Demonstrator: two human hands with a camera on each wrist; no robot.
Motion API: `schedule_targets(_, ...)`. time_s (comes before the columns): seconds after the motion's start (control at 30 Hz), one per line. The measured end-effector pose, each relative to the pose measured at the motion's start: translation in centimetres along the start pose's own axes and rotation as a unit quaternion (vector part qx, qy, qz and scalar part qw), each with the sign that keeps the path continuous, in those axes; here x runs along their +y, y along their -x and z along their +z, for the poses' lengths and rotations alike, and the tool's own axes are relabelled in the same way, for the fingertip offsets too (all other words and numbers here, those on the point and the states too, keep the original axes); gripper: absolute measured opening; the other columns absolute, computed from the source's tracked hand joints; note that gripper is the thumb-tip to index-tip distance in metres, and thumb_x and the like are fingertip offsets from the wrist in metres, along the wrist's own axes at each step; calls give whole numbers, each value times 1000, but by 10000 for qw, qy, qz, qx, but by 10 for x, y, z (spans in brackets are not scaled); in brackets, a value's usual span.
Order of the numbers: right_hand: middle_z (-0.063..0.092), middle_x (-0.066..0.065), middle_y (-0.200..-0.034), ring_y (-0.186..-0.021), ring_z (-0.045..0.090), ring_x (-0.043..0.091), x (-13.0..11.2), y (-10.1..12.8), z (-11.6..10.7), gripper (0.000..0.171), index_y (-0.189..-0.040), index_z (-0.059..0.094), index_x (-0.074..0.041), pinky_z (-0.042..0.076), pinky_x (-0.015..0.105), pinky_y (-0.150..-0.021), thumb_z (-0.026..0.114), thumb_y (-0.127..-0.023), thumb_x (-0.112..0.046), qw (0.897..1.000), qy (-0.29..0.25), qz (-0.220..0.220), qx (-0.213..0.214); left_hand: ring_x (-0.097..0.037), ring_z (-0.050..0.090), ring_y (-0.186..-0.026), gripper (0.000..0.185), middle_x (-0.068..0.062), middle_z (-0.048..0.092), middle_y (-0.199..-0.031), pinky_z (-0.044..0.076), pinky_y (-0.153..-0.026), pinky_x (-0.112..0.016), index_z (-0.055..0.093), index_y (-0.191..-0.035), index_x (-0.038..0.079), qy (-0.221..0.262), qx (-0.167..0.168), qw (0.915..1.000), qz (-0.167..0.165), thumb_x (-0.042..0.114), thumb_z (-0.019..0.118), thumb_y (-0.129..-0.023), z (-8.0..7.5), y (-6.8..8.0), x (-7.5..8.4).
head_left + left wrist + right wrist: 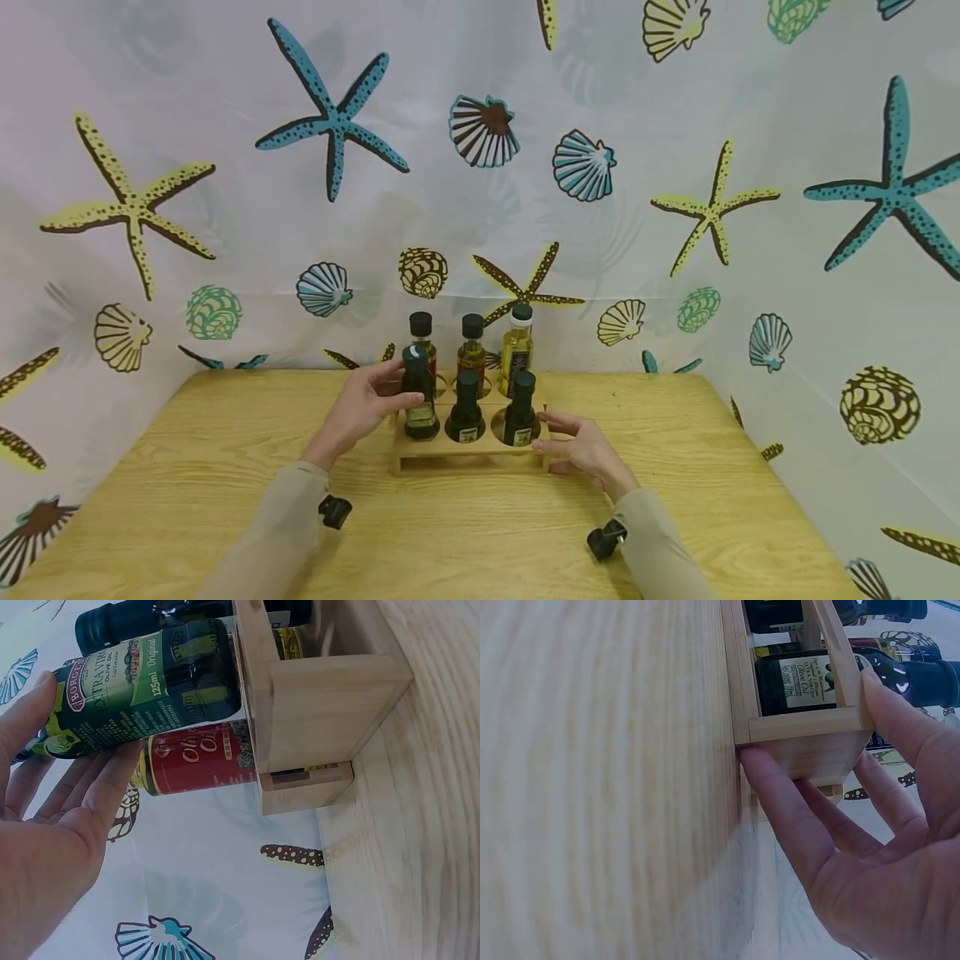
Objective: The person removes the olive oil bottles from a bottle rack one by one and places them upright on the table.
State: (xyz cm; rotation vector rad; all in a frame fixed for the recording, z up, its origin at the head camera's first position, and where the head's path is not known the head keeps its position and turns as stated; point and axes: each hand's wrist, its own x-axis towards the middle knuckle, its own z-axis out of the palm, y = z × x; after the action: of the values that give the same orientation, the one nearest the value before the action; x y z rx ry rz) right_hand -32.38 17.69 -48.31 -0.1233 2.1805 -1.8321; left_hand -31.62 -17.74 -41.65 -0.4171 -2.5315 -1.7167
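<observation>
My left hand point(360, 412) holds a dark green olive oil bottle point(418, 400), thumb on one side and fingers on the other. In the left wrist view, that bottle point(150, 690) stands with its base right at the top board of the wooden bottle rack point(330, 712), over the front left hole. My right hand point(588, 454) grips the right end of the rack. Seen from the right wrist, its thumb lies at the top edge and other fingertips touch the end panel near the table. Two dark bottles, a middle one point(467, 404) and a right one point(520, 408), fill the front row.
Behind them, the raised back row holds a left bottle point(422, 329), a middle bottle point(472, 342) and a yellow oil bottle point(517, 346). The rack stands on a wooden table point(465, 533). A patterned cloth point(450, 208) hangs close behind and along both sides.
</observation>
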Motion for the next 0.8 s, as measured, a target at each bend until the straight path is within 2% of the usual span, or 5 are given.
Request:
schedule_targets(0.2, 40, 21, -151, -135, 44, 41, 0, 0, 1, 61, -142, 54, -18, 58, 46, -83, 77, -86, -18, 10000, 30, -51, -56, -35, 59, -122, 83, -21, 56, -138, 52, -97, -46, 38, -151, 7, -162, 147, 9997, -131, 34, 79, -84, -7, 2, -1)
schedule_targets(0.3, 39, 21, -152, -132, 48, 40, 0, 1, 1, 61, -142, 54, -18, 59, 46, -83, 77, -86, -18, 10000, 28, -39, -51, -36, 58, -124, 84, -21, 55, -139, 50, -99, -49, 37, -151, 5, -176, 187, 9996, -150, 34, 78, -84, -10, 3, -2)
schedule_targets(0.47, 39, 21, -152, -130, 50, 39, 0, 2, -2, 61, -141, 55, -19, 59, 44, -82, 78, -85, -19, 10000, 42, 21, 31, -33, 60, -122, 75, -19, 61, -133, 51, -99, -48, 43, -148, 8, -47, 167, 9998, 3, 31, 78, -85, -13, 1, -6)
schedule_targets(0.6, 38, 20, -152, -136, 43, 40, -1, 0, -1, 62, -142, 55, -19, 59, 43, -82, 78, -85, -20, 10000, 30, 29, -60, -33, 62, -118, 66, -19, 64, -127, 52, -97, -48, 50, -145, 10, 50, 204, 9998, 77, 24, 77, -86, -18, 2, -9)
schedule_targets(0.8, 39, 21, -152, -138, 41, 41, -2, 1, 0, 60, -141, 56, -19, 59, 45, -83, 78, -85, -18, 10000, -15, -22, -10, -34, 61, -119, 69, -20, 63, -129, 51, -98, -50, 47, -146, 8, -133, 189, 9997, 62, 28, 77, -86, -28, 2, -14)
